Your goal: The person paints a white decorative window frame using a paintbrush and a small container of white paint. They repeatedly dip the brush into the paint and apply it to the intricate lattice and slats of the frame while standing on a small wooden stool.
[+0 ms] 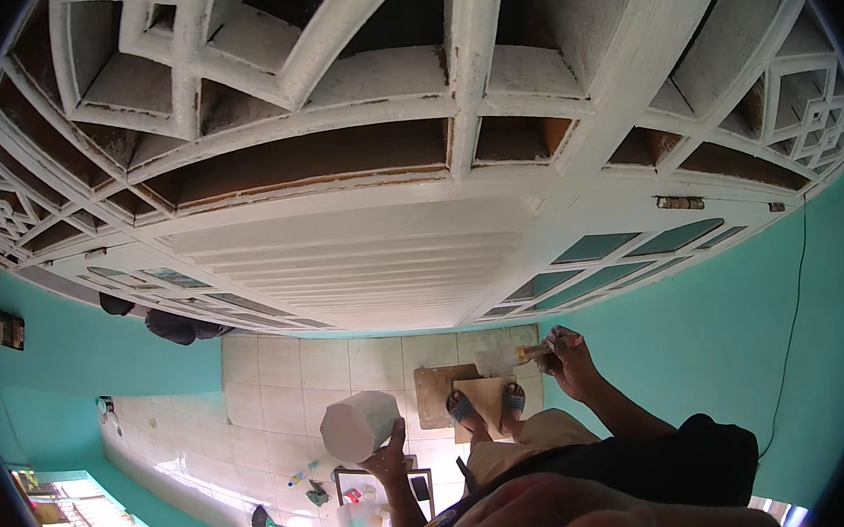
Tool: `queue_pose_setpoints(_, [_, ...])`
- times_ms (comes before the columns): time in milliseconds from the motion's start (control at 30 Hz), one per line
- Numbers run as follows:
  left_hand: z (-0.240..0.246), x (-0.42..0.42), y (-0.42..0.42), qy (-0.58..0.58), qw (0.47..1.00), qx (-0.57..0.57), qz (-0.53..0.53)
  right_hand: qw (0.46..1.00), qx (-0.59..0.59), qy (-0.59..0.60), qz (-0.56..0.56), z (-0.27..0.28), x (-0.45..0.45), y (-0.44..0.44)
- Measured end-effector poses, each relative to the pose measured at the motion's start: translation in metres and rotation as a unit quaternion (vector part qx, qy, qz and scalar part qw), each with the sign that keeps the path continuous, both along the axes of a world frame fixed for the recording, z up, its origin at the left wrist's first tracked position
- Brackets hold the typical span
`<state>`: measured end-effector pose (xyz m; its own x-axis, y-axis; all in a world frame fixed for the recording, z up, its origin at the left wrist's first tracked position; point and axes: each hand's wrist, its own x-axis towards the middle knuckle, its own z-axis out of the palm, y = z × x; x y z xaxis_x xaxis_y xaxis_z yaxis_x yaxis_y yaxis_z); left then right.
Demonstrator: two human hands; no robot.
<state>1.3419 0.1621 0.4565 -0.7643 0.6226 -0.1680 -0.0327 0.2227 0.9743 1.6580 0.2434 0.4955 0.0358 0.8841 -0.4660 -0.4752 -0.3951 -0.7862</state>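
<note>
My left hand (389, 459) grips a white, many-sided container (360, 426) from its lower right side. The container is tilted, and I cannot tell what is in it. To the right, near the turquoise wall, my right hand (569, 352) is closed around a paintbrush (532, 353) whose bristle end points left. Paint-like stains mark the fingers of that hand. Ahead and overhead rises a white-painted wooden partition with openwork lattice (292, 125); its lower part is a slatted panel (355, 261). Bare brown shows inside some lattice openings. Neither hand touches the partition.
My sandalled feet stand on a flat brown board (483, 400) on the tiled floor (276, 394). Behind my left arm is a small table (341, 482) holding several items. A long-handled broom (264, 521) and a bottle (296, 479) lie nearby. A cable (792, 338) hangs on the right wall.
</note>
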Motion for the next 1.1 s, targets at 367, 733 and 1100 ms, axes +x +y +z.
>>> queue_pose_setpoints(367, [-0.002, -0.009, -0.011, 0.082, 0.993, 0.013, -0.090, 1.000, -0.021, 0.013, 0.008, -0.010, -0.004, -0.010])
queue_pose_setpoints(733, [0.000, -0.007, -0.016, 0.124, 0.988, 0.025, -0.092, 0.998, 0.049, -0.033, 0.030, 0.013, -0.006, -0.007])
queue_pose_setpoints(1100, [0.060, 0.016, -0.025, 0.073, 0.982, 0.047, -0.168, 0.923, 0.306, -0.232, 0.016, 0.158, -0.049, 0.023])
